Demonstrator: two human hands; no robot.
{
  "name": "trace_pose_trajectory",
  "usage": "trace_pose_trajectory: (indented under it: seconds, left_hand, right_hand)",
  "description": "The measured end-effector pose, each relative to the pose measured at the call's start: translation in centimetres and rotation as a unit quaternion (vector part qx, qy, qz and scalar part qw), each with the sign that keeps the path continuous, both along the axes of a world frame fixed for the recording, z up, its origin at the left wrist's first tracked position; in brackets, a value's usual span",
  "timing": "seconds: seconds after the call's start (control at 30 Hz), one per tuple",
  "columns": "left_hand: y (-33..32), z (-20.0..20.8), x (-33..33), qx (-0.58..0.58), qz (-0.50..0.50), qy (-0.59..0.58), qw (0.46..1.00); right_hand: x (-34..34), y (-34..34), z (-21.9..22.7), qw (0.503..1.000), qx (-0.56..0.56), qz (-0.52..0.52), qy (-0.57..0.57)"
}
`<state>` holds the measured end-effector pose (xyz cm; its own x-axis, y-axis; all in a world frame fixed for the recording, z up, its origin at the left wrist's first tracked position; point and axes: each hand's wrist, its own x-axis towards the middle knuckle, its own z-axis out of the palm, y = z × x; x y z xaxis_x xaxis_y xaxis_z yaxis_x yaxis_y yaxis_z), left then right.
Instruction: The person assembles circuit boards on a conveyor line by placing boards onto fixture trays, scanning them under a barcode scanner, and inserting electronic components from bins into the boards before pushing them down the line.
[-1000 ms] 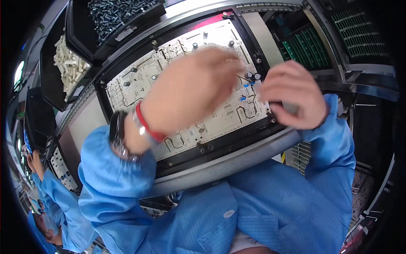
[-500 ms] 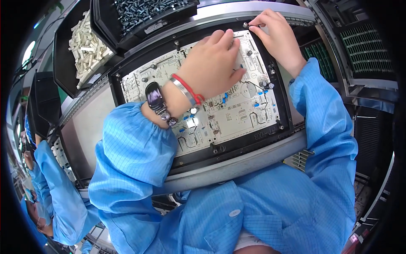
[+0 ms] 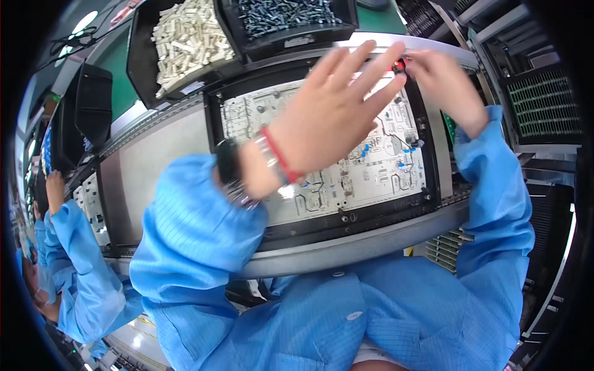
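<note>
A white printed circuit board (image 3: 371, 185) with small blue, black and grey components sits in a black frame (image 3: 383, 212). My left hand (image 3: 334, 114) is over the board's upper part, its fingers spread toward the far right corner. It is partly smeared by motion and hides much of the board. My right hand (image 3: 450, 86) is at that same corner, blurred, its fingers bent toward the left fingertips. A small red and black thing (image 3: 400, 65) shows between the two hands; whether either hand grips it cannot be made out.
Beyond the frame stand a black bin of cream-white parts (image 3: 192, 46) and a black bin of dark small parts (image 3: 288, 18). A metal rail (image 3: 359, 244) runs along the near side. Slotted racks (image 3: 544, 111) stand at right. Another person's blue sleeve (image 3: 93, 272) is at left.
The view has shifted, so board and bins appear farther right and lower. My left hand has moved toward the far right corner, closer to my right hand. The red and black thing now shows there.
</note>
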<state>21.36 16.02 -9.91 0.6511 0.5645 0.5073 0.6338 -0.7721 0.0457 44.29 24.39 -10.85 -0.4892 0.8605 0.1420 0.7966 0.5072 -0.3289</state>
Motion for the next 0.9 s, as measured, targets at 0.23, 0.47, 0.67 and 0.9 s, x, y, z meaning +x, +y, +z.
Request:
trace_pose_trajectory:
  seconds: [0.23,0.47,0.67,0.9]
  left_hand:
    - [3.8,2.5,-12.8,-0.041,0.242,-0.153,0.957]
    - [6.1,0.4,-16.4,-0.210,0.260,0.022,0.942]
    - [5.9,0.7,-16.5,-0.139,0.264,0.013,0.954]
    - [6.1,1.6,-16.8,-0.197,0.272,-0.035,0.941]
  right_hand:
    - [-10.7,1.8,4.3,0.942,0.164,0.246,0.157]
    - [-15.3,7.1,1.6,0.979,-0.006,0.201,-0.025]
    - [-15.4,4.9,3.8,0.982,0.035,0.185,-0.030]
    - [-13.7,5.4,3.5,0.926,0.273,0.237,0.107]
